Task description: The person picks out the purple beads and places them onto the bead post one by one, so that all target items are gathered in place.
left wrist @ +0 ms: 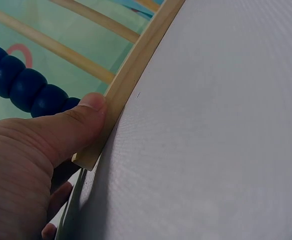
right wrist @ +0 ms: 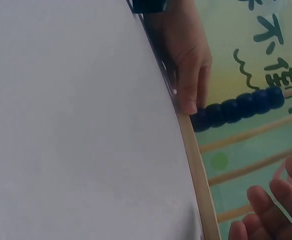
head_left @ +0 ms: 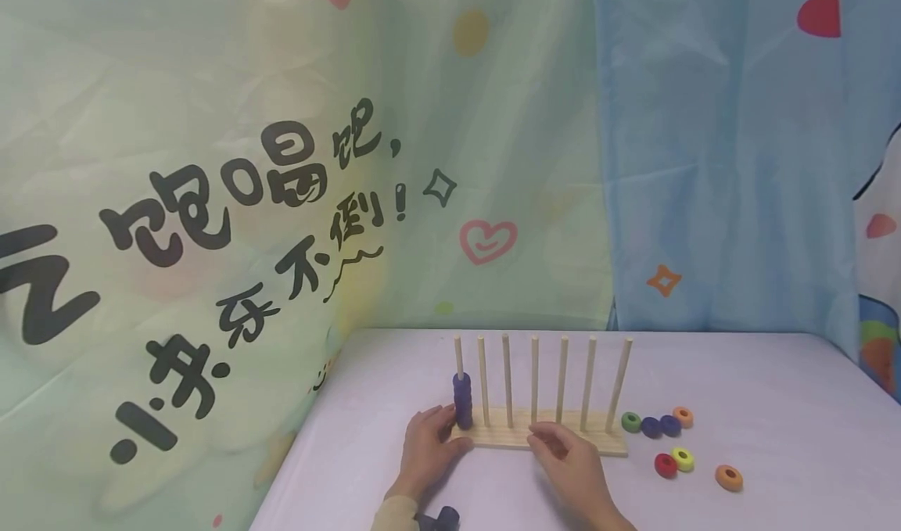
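A wooden base [head_left: 501, 439] carries a row of several upright pegs [head_left: 507, 378]. Dark blue beads [head_left: 461, 402] are stacked on the leftmost peg, with its top bare. My left hand [head_left: 425, 451] grips the left end of the base, thumb on the front edge beside the lowest bead, as the left wrist view shows; its other fingers are partly hidden behind. Over the middle of the base, my right hand [head_left: 573, 468] hovers with loosely bent fingers [right wrist: 266, 212] and nothing between them. The other pegs hold no beads.
Right of the base lie loose beads on the white table [head_left: 781, 414]: a green one [head_left: 630, 421], two blue [head_left: 651, 427], two orange [head_left: 729, 478], a red [head_left: 665, 465] and a yellow [head_left: 682, 459]. A printed curtain [head_left: 493, 163] hangs behind the table.
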Tool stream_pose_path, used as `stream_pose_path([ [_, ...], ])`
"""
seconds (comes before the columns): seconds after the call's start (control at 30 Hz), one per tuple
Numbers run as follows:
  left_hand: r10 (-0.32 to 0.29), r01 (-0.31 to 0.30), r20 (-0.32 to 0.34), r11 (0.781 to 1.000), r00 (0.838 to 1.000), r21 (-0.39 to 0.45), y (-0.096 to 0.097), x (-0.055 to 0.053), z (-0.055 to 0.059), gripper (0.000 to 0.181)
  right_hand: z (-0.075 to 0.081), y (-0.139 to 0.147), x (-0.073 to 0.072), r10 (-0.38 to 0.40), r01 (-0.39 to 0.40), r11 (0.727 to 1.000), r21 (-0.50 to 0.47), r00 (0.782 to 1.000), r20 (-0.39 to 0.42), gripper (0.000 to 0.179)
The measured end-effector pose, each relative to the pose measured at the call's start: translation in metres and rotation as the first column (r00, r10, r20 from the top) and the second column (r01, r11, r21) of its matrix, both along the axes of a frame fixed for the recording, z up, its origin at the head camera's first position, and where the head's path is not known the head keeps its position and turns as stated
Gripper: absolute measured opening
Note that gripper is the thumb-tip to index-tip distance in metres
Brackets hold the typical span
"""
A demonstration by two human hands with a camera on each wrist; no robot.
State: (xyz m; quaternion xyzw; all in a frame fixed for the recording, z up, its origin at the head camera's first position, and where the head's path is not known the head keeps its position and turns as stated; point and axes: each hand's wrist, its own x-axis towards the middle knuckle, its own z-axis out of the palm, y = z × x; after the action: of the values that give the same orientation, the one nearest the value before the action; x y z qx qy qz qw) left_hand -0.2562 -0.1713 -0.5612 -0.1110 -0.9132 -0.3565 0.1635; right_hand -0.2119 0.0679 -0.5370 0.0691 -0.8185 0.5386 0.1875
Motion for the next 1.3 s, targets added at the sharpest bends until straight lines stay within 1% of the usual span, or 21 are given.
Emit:
stream_pose_path([
  [0.17, 0.006, -0.006, 0.019, 1.000, 1.000, -0.002, 0.001, -0.002, 0.001, 0.058, -0.005, 0.009, -0.003, -0.053, 0.053, 0.999, 0.007, 0.999, 0.012, 0.014],
  [0.3, 0.011, -0.011, 0.030, 1.000, 1.000, -0.001, 0.001, -0.003, -0.001, 0.058, -0.008, 0.019, -0.006, -0.106, 0.105, 0.994, 0.018, 0.994, 0.042, 0.014],
  [0.47, 0.006, -0.006, 0.024, 1.000, 1.000, 0.007, 0.002, -0.001, -0.001, 0.056, -0.013, 0.034, -0.009, -0.179, 0.178, 0.984, 0.019, 0.981, 0.078, 0.013],
  [0.6, -0.003, 0.003, 0.014, 1.000, 1.000, 0.009, 0.003, 0.001, 0.002, 0.057, -0.012, 0.044, -0.011, -0.228, 0.226, 0.974, 0.037, 0.966, 0.122, 0.014],
  [0.7, -0.007, 0.007, 0.002, 1.000, 1.000, 0.003, 0.003, 0.002, 0.004, 0.058, -0.010, 0.052, -0.012, -0.261, 0.257, 0.965, 0.046, 0.957, 0.127, 0.015],
  [0.8, -0.002, 0.001, -0.005, 1.000, 1.000, -0.010, 0.001, 0.001, 0.003, 0.059, -0.009, 0.060, -0.013, -0.296, 0.293, 0.955, 0.050, 0.952, 0.077, 0.014],
  [1.0, 0.008, -0.008, 0.012, 1.000, 1.000, -0.010, 0.000, 0.000, 0.002, 0.058, -0.008, 0.073, -0.014, -0.354, 0.355, 0.934, 0.043, 0.935, -0.033, 0.014],
  [1.1, 0.013, -0.013, 0.029, 1.000, 0.999, -0.010, 0.000, 0.000, 0.002, 0.058, -0.009, 0.081, -0.014, -0.394, 0.398, 0.916, 0.060, 0.917, -0.065, 0.013],
  [1.3, 0.013, -0.013, 0.044, 1.000, 0.999, -0.009, 0.001, 0.001, 0.001, 0.058, -0.011, 0.095, -0.015, -0.469, 0.483, 0.872, 0.084, 0.871, -0.144, 0.012],
])
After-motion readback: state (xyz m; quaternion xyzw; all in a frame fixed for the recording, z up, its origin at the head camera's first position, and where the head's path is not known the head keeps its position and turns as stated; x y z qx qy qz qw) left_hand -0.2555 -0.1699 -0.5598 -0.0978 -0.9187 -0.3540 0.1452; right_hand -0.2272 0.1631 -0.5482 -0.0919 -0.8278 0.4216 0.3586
